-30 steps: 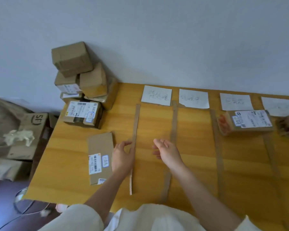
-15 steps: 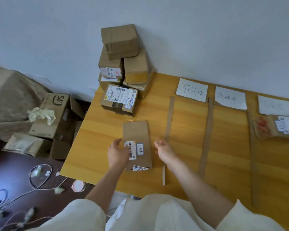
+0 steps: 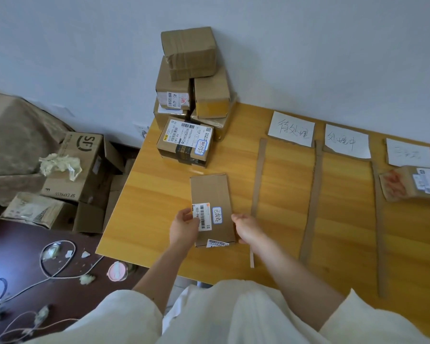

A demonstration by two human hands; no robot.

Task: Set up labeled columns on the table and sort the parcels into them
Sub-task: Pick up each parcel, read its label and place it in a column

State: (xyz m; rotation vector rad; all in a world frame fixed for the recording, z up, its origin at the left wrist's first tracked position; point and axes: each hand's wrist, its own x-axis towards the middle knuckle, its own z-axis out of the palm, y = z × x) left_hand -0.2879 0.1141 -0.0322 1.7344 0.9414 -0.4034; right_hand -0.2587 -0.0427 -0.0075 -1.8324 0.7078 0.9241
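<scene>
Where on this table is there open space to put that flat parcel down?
The two lanes between the cardboard strips are bare, below the first two paper labels. Bare wood also lies left of the flat parcel held between both hands. The back-left corner is crowded by the stacked boxes, and the third lane holds a parcel.

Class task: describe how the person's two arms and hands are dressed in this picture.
Both forearms are bare. Loose cream-white sleeves are pushed up towards the elbows. The left hand and right hand wear no gloves; no rings, watch or bracelets are visible.
</scene>
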